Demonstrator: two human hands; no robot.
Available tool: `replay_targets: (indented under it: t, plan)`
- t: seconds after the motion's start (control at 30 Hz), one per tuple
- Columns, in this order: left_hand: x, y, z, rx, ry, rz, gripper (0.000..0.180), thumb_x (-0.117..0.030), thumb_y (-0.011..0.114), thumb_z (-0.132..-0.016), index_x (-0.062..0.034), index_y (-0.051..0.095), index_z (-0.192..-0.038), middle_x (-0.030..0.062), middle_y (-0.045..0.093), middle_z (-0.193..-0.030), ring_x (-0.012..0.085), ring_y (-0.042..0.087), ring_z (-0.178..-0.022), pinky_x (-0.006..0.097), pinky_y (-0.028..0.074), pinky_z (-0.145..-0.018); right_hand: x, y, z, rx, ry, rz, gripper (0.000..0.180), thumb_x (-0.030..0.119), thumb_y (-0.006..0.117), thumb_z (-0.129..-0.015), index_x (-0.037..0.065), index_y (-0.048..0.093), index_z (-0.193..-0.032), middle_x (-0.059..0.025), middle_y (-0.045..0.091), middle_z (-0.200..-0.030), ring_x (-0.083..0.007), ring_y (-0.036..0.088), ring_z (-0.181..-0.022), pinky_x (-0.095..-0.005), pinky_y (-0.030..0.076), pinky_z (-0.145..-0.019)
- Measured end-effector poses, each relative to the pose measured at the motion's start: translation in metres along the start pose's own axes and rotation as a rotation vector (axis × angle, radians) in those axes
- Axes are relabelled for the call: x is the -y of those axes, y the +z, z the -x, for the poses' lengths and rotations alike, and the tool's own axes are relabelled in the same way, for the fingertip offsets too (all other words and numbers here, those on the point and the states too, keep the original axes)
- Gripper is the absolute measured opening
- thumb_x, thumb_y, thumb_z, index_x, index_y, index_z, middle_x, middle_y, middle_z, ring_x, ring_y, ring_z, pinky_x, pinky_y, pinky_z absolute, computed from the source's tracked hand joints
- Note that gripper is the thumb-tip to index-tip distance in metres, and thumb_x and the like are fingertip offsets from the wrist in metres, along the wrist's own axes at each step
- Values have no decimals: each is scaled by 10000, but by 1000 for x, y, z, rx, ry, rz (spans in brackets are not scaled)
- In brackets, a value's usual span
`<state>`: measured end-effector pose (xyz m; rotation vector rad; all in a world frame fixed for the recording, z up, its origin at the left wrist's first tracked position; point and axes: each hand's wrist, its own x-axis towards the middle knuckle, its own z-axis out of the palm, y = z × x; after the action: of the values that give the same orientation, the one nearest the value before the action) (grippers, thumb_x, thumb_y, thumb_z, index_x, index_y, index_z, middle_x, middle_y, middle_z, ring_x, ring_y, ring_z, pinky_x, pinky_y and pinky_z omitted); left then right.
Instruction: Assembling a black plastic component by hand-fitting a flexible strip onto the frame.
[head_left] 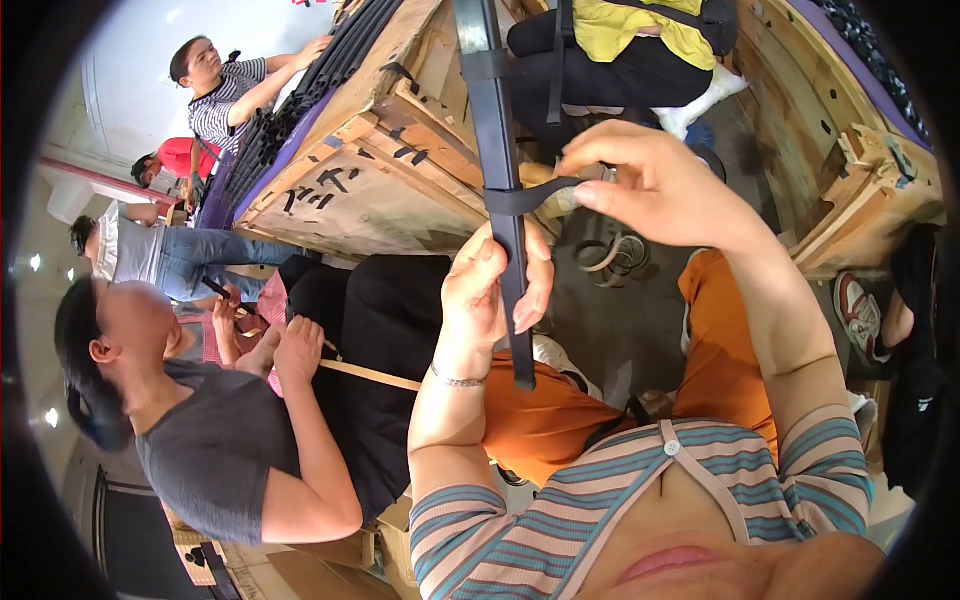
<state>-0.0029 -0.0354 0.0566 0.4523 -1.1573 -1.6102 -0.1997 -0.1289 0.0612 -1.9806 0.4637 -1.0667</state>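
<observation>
My left hand (475,285) is closed around a long black bar (496,130), which stands nearly upright in front of me and runs past the top of the view. The bar's lower end shows beneath my fingers. Above that hand, a black tape-like strip (515,201) wraps round the bar. Its free end stretches rightward to my right hand (650,185), pinched between thumb and fingers. A pale patch shows on the strip near my fingertips. Higher up, another black band (485,65) circles the bar.
A wooden crate (370,195) stands ahead on the left, with black bars (290,125) lying on it. Another crate (800,120) is at the right. Ring-shaped rolls (615,258) lie on the floor. A co-worker (235,430) sits close on my left; others work farther off.
</observation>
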Motion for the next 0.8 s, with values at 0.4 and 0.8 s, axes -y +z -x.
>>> replay_targets:
  t: [0.4,0.8]
  plan:
    - [14,4,-7,-146,-24,-179,444,-411,452,-901,31,484,-940,75,479,-583,106,386,-417,215,305,-376,13,23,0,-33,-41,-69,80,35,538,-815,-31,537,-860,-83,562,-756,-159,535,-600,-267,417,-546]
    - [14,11,-5,-117,-70,-100,454,-408,437,-908,44,480,-899,47,421,-545,84,332,-400,206,260,-360,18,22,1,-85,-137,30,129,99,499,-789,-3,566,-747,-131,581,-625,-297,583,-579,-351,455,-539]
